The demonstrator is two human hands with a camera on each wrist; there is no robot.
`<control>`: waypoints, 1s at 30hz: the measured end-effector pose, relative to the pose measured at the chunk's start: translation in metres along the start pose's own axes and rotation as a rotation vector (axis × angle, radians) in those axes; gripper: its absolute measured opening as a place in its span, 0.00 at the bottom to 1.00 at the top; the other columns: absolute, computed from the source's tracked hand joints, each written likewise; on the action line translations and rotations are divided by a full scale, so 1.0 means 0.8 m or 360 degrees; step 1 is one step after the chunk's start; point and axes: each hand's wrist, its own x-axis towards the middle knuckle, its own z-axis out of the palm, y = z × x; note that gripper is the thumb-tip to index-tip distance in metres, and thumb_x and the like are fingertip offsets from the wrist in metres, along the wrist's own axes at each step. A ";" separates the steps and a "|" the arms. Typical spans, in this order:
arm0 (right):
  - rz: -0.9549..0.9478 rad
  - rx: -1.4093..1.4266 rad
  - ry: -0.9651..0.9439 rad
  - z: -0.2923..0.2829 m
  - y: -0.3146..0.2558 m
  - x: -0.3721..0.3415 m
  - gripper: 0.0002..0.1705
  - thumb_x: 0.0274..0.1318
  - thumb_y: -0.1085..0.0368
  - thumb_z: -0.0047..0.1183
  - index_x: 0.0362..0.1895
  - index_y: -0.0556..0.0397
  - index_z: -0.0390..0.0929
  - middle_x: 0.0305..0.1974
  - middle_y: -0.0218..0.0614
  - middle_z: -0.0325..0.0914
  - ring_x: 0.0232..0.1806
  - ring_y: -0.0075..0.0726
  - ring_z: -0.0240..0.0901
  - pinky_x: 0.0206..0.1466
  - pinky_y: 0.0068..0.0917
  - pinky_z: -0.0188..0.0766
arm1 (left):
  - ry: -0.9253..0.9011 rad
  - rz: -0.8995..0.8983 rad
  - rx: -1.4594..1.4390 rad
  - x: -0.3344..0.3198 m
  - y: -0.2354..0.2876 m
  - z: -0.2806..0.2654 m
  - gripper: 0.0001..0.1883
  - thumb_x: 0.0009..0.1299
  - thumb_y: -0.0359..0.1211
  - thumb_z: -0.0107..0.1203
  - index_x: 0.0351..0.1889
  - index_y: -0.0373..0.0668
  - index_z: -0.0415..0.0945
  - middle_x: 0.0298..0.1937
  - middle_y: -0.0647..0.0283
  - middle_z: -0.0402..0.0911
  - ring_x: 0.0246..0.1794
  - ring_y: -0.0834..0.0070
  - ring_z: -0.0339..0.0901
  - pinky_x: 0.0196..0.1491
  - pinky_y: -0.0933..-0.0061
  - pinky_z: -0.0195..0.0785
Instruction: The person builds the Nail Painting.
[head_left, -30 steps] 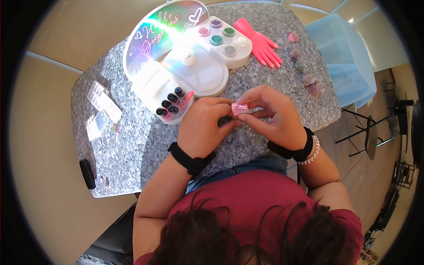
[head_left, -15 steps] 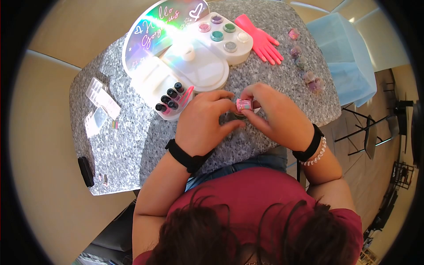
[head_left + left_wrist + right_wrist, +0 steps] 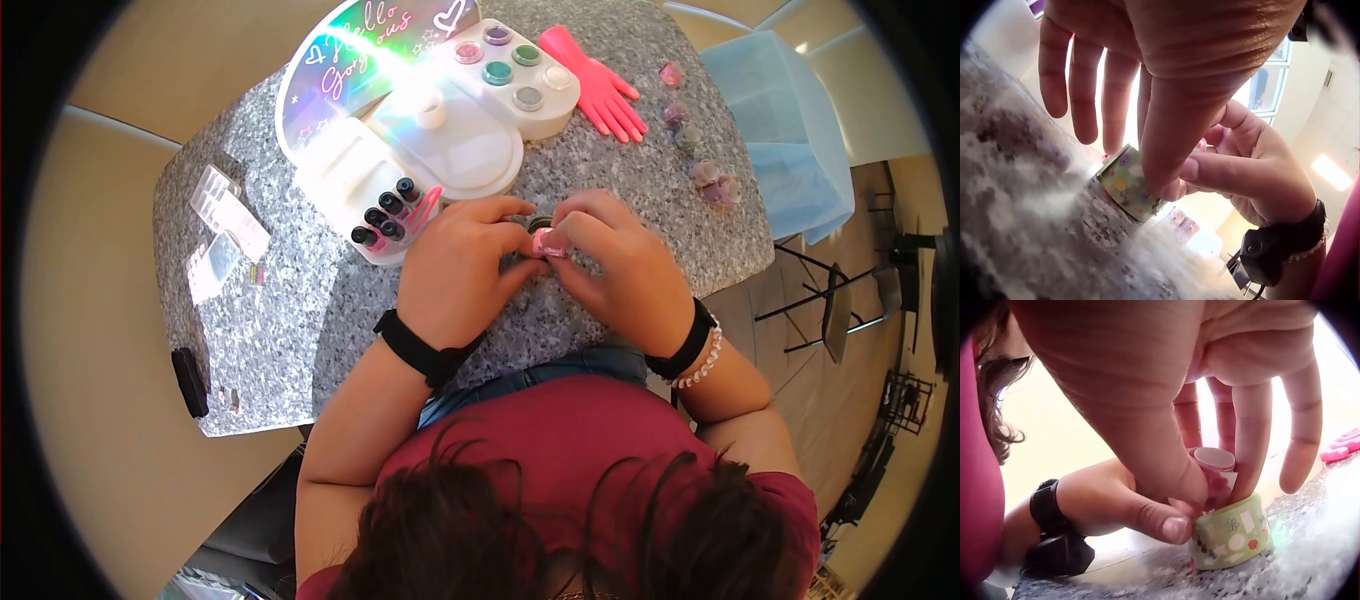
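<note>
A small pink patterned roll [image 3: 1219, 482], like sticker tape, is pinched between the thumb and fingers of my right hand [image 3: 625, 262]. It sits tilted at the top of a wider light-green roll [image 3: 1232, 540] printed with small shapes, which stands on the table. My left hand [image 3: 455, 268] holds the green roll from the other side, with its thumb [image 3: 1163, 522] at the rim. In the left wrist view, the other left fingers [image 3: 1085, 94] hang fairly straight beyond the green roll. The lower part of the pink roll is hidden by the right thumb and the green rim.
On the speckled table [image 3: 270, 350], a white vanity stand [image 3: 460, 160] holds black-capped polish bottles [image 3: 390, 215] and glitter pots [image 3: 497, 73]. A pink model hand [image 3: 600, 95] lies behind it. Several small jars [image 3: 705, 175] line the right edge. Clear cases [image 3: 225, 215] lie left.
The pink roll went from between both hands to the right, then back left over the green roll. My right fingers now curl further over it. My left hand has barely moved.
</note>
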 end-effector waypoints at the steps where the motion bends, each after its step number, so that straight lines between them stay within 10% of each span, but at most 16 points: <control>1: 0.0020 -0.0018 0.0032 0.002 -0.002 -0.002 0.11 0.61 0.72 0.69 0.47 0.52 0.83 0.48 0.43 0.83 0.49 0.59 0.84 0.51 0.48 0.81 | 0.0012 0.0006 0.0001 0.000 -0.001 0.001 0.11 0.64 0.35 0.79 0.42 0.43 0.91 0.59 0.65 0.92 0.57 0.60 0.89 0.59 0.60 0.82; 17: 0.0125 0.0129 0.0047 0.006 -0.002 -0.007 0.07 0.62 0.73 0.69 0.44 0.54 0.87 0.46 0.44 0.85 0.49 0.57 0.84 0.54 0.47 0.82 | 0.0005 -0.0303 -0.0271 0.000 0.000 0.004 0.12 0.62 0.37 0.80 0.34 0.44 0.88 0.38 0.62 0.90 0.39 0.63 0.90 0.41 0.61 0.81; 30: 0.0023 -0.0130 -0.0101 0.000 -0.006 0.002 0.09 0.61 0.73 0.68 0.45 0.57 0.87 0.49 0.47 0.85 0.51 0.59 0.83 0.58 0.48 0.80 | -0.0078 -0.0364 -0.0226 0.003 0.005 -0.002 0.12 0.61 0.33 0.81 0.33 0.41 0.86 0.46 0.61 0.93 0.42 0.64 0.90 0.47 0.64 0.83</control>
